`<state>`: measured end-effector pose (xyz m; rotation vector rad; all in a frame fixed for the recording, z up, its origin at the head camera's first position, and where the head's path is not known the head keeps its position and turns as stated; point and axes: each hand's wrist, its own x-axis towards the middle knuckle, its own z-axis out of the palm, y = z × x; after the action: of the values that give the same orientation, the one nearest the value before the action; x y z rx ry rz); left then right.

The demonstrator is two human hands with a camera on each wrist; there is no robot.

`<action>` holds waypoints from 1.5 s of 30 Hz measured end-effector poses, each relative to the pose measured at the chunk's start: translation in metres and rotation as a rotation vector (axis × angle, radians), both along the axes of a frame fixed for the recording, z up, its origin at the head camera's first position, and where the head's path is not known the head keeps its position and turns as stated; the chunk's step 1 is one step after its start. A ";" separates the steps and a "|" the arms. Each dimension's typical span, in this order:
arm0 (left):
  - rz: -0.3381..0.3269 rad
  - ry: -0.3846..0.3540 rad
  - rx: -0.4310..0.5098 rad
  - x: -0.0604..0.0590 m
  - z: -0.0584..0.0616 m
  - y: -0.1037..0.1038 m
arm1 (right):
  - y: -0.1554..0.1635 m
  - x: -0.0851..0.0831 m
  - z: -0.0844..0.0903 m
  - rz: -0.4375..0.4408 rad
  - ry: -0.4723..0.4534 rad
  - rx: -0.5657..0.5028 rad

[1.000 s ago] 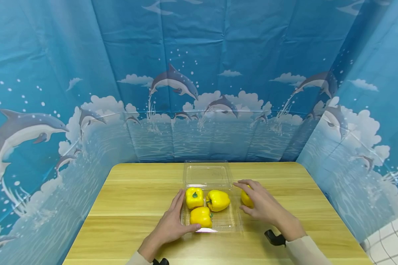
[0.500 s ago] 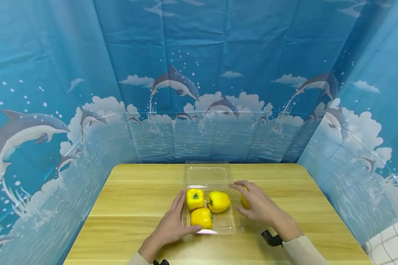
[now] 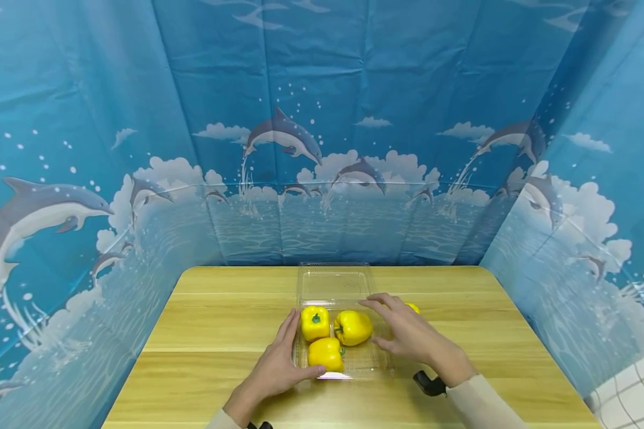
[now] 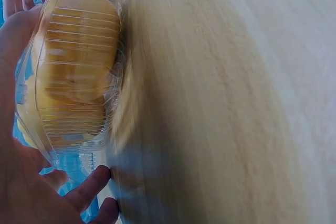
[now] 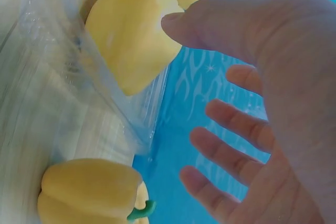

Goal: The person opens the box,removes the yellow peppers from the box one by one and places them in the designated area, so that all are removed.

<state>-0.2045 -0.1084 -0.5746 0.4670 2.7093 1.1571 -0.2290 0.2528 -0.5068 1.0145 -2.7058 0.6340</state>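
Head view: a pale wooden worktop [image 3: 204,333] stands walled by a dolphin-print backdrop [image 3: 139,119]. The left hand [image 3: 273,369] lies flat against the clear tray [image 3: 362,363] at 9 o'clock; the right hand [image 3: 408,336] hovers spread, holding nothing, a loose yellow pepper [image 3: 413,308] at its 12 o'clock. Left wrist view: blurred wood grain beside the tray [image 4: 73,77]. Right wrist view: the right hand's fingers [image 5: 231,129] are splayed over a pepper [image 5: 89,190].

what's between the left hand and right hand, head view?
The clear tray with three yellow peppers. The left hand rests on its left side; the right hand hovers over its right edge.

Left hand [image 3: 275,372]: palm down, fingers straight, thumb stretched out sideways.
Right hand [image 3: 410,338]: hovering, fingers spread and relaxed, gripping nothing.
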 end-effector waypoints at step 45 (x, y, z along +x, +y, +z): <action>0.004 0.009 0.005 -0.001 -0.004 0.001 | -0.048 -0.012 0.009 -0.037 -0.196 0.177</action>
<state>-0.2054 -0.1071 -0.5781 0.4692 2.7167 1.1657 -0.2406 0.2052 -0.4976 0.9858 -2.9900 0.5193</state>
